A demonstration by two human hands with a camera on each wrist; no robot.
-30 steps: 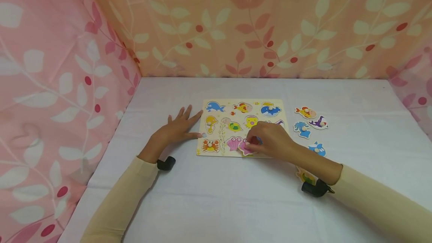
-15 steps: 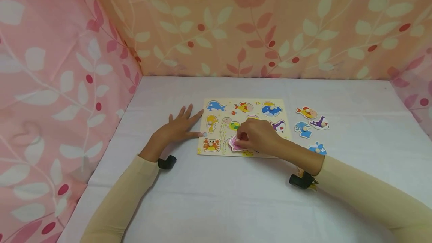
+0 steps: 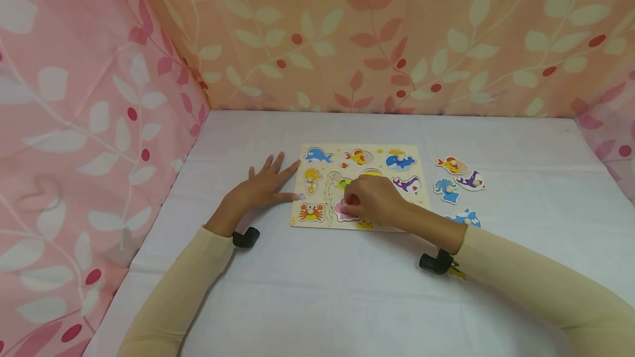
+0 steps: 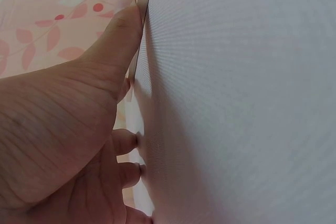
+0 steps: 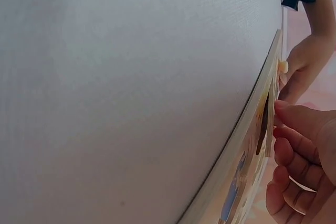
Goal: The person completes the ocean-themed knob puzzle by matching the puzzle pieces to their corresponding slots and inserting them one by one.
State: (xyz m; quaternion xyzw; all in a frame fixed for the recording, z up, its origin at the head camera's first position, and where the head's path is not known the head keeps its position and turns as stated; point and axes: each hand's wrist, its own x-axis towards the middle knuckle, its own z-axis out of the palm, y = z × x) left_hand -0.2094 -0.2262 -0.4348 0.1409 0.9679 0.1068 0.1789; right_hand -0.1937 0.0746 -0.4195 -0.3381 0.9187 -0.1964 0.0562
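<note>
A wooden peg puzzle board (image 3: 324, 223) with sea animal pictures lies flat on the white table. My right hand (image 3: 379, 197) pinches a pink shell puzzle piece (image 3: 342, 212) over the pink shell picture in the board's bottom row. In the right wrist view, the piece (image 5: 266, 129) stands slightly tilted off the board at one edge. My left hand (image 3: 260, 186) is spread, its thumb on the board's left edge and its other fingers on the table. The crab piece (image 3: 311, 212), seahorse piece (image 3: 312, 179) and whale piece (image 3: 399, 161) sit in the board.
Right of the board lie loose pieces: a red-yellow fish (image 3: 452, 166), a purple one (image 3: 470, 180), a blue octopus-like one (image 3: 447, 190) and a blue fish-like one (image 3: 466, 218). Another is partly hidden under the right wrist. Floral curtains (image 3: 367, 37) stand behind and at the sides.
My right hand has moved left with the pink shell piece, from beside the shell picture to over it. My left hand has stayed in place.
</note>
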